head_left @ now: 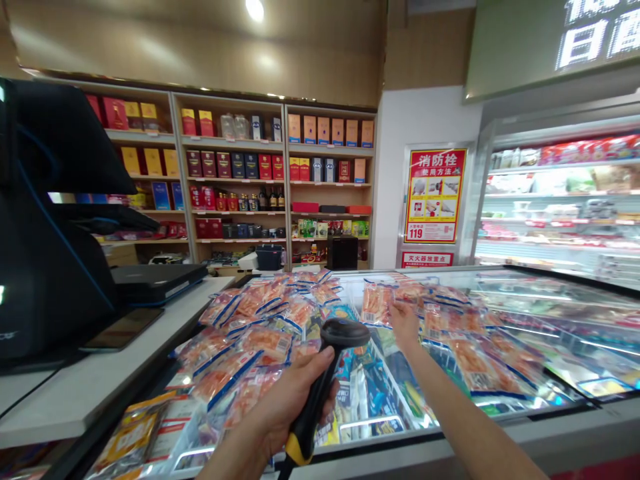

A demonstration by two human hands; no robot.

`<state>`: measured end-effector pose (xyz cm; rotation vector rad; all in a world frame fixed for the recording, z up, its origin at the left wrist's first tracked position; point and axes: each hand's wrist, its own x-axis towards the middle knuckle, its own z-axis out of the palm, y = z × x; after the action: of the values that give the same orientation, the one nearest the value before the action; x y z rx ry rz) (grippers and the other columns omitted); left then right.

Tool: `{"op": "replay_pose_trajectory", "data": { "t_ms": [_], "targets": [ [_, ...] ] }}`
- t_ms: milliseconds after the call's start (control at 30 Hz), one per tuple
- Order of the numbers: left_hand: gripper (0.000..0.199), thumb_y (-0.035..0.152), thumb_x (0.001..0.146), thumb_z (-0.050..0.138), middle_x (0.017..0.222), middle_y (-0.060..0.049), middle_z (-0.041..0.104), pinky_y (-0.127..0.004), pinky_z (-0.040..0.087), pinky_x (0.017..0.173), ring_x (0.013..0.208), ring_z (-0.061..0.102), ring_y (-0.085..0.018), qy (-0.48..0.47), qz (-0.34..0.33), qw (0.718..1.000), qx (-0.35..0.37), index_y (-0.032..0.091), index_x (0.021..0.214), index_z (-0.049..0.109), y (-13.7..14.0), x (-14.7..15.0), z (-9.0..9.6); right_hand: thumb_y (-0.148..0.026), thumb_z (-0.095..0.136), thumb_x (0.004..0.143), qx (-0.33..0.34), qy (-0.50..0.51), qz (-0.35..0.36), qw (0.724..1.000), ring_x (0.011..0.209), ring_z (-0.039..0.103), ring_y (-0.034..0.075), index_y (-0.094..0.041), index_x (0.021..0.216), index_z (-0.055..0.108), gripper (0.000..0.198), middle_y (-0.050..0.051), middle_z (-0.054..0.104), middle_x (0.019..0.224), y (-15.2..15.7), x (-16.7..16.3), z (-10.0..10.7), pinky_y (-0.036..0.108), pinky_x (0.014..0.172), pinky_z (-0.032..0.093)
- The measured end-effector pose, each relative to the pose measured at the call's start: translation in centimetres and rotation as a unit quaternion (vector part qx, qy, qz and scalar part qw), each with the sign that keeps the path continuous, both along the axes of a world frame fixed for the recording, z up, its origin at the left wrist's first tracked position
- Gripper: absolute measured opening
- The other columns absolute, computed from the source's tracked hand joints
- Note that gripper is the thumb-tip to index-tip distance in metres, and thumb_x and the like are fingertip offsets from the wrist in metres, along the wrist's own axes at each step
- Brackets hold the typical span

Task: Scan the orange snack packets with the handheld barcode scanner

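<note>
At the lower centre I see the person's left hand wrapped around a black scanner with a yellow lower end, its head uppermost. Right of centre, the right hand pinches the edge of an orange-filled packet. More such packets lie heaped across the glass-topped freezer. At left, a phone rests on the white tabletop beside a dark register; shelves of boxes stand behind.

This is a shop. Tall pale-wood shelves of colourful boxed goods, a lit white refrigerator and a grey glass-topped freezer show it, as do a black till on a white worktop and a black-and-yellow barcode scanner.
</note>
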<state>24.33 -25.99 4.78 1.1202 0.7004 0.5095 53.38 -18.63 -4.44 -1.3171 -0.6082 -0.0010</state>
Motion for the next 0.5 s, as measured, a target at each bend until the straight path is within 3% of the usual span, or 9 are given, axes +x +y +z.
{"op": "replay_pose_trajectory", "data": {
  "t_ms": [233, 400, 500],
  "targets": [
    [0.032, 0.048, 0.064, 0.049, 0.048, 0.004, 0.049, -0.016, 0.031, 0.033, 0.035, 0.042, -0.005, -0.006, 0.039, 0.998, 0.042, 0.018, 0.067, 0.040, 0.9, -0.3, -0.7, -0.032, 0.045, 0.059, -0.120, -0.056, -0.094, 0.987, 0.059, 0.052, 0.016, -0.013, 0.071, 0.055, 0.025, 0.007, 0.058, 0.064, -3.2, 1.7, 0.2, 0.027, 0.057, 0.037],
    [0.033, 0.048, 0.064, 0.050, 0.048, 0.003, 0.049, -0.016, 0.032, 0.035, 0.037, 0.044, -0.006, -0.018, 0.102, 0.992, 0.075, 0.016, 0.065, 0.042, 2.9, -1.7, -1.3, -0.024, 0.038, 0.064, -0.265, -0.150, -0.195, 0.932, 0.066, 0.051, 0.018, -0.013, 0.093, 0.051, 0.033, 0.008, 0.058, 0.074, -6.6, 2.6, 0.4, 0.028, 0.059, 0.034],
    [0.033, 0.048, 0.064, 0.049, 0.048, 0.004, 0.049, -0.016, 0.032, 0.035, 0.037, 0.044, -0.006, -0.019, 0.120, 0.990, 0.073, 0.017, 0.064, 0.041, 3.5, -2.4, -1.5, -0.017, 0.036, 0.064, -0.291, -0.236, -0.232, 0.898, 0.082, 0.049, 0.021, -0.013, 0.103, 0.046, 0.040, 0.011, 0.056, 0.089, -7.5, 2.1, 0.6, 0.030, 0.068, 0.033]
  ]
}}
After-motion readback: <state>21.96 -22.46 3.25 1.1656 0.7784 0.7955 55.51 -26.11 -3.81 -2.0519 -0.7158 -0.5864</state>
